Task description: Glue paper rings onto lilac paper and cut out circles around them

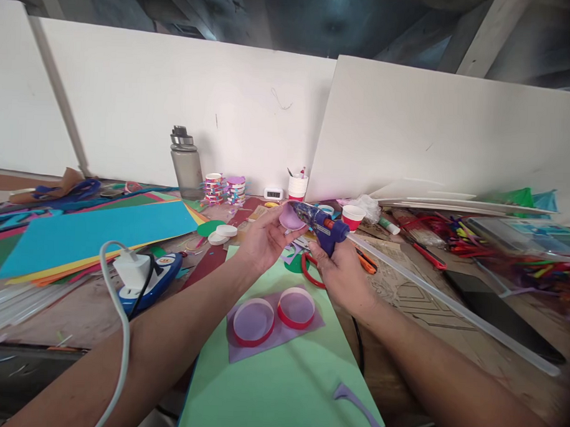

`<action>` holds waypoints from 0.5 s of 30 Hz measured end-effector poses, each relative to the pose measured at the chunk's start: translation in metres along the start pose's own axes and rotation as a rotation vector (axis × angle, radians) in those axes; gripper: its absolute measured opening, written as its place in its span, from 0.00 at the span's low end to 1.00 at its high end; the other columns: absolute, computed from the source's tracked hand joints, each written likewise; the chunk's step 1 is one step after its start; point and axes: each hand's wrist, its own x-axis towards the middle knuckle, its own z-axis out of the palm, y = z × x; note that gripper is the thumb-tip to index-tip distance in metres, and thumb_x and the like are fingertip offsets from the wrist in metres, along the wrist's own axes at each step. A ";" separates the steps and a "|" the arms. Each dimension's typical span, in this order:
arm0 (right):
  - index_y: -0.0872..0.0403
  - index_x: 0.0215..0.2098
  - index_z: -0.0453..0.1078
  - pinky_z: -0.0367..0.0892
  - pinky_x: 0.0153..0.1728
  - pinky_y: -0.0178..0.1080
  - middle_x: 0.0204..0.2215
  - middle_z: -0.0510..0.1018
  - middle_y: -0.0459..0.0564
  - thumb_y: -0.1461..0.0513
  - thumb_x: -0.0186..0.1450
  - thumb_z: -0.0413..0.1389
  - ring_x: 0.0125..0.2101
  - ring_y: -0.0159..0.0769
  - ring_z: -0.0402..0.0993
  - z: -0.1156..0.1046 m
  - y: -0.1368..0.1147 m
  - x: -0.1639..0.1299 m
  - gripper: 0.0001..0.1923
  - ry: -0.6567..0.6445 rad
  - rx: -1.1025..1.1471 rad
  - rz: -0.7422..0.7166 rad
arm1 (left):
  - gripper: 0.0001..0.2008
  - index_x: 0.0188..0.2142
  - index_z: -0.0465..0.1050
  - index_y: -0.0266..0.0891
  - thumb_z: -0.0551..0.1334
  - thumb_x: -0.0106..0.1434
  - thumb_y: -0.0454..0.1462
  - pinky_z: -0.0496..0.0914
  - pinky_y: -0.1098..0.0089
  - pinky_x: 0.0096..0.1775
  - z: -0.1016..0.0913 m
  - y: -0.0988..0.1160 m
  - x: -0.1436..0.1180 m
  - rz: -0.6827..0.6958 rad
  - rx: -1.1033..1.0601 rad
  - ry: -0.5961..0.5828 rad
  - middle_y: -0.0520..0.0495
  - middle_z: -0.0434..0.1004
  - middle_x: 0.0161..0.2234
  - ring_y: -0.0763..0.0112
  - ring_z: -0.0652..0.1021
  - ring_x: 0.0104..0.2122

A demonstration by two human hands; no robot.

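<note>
My left hand (264, 242) is closed around a small round piece with a purple face (290, 220), held up above the far end of the green sheets. My right hand (343, 273) grips a blue hot glue gun (330, 234), and its nozzle end meets the purple piece's edge. Whether glue is coming out cannot be made out. A long clear glue stick (432, 287) sticks out from the gun's back. Below my hands, two red-and-white paper rings (253, 344) stand on a purple paper (280, 344) atop light green paper sheets (278, 397).
A power strip (171, 265) with a white charger sits at left beside coloured paper (102, 232). Farther back are a water bottle (186, 166), stacked rings (214, 189) and paper cups (298, 188). Red-handled scissors (311, 270) lie under my right hand; a black phone-like slab (496, 311) lies right.
</note>
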 end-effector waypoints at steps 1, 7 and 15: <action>0.57 0.50 0.69 0.65 0.52 0.53 0.47 0.77 0.61 0.54 0.66 0.51 0.49 0.52 0.72 0.000 0.000 0.000 0.20 -0.004 -0.004 -0.002 | 0.06 0.35 0.77 0.35 0.60 0.63 0.31 0.71 0.58 0.55 0.000 0.000 0.000 -0.002 0.000 -0.005 0.48 0.82 0.35 0.70 0.81 0.37; 0.56 0.46 0.71 0.65 0.52 0.54 0.43 0.78 0.59 0.53 0.66 0.50 0.48 0.51 0.72 0.000 -0.001 -0.001 0.18 -0.017 -0.027 -0.045 | 0.05 0.34 0.76 0.35 0.61 0.63 0.31 0.72 0.58 0.53 -0.001 0.000 0.001 -0.013 0.009 -0.014 0.48 0.82 0.33 0.69 0.81 0.35; 0.54 0.45 0.72 0.69 0.48 0.51 0.44 0.78 0.57 0.53 0.67 0.50 0.46 0.49 0.74 0.000 -0.003 -0.004 0.17 -0.065 -0.071 -0.036 | 0.04 0.31 0.75 0.36 0.62 0.61 0.33 0.73 0.60 0.50 -0.002 0.002 0.003 -0.009 0.016 -0.003 0.48 0.81 0.30 0.69 0.80 0.32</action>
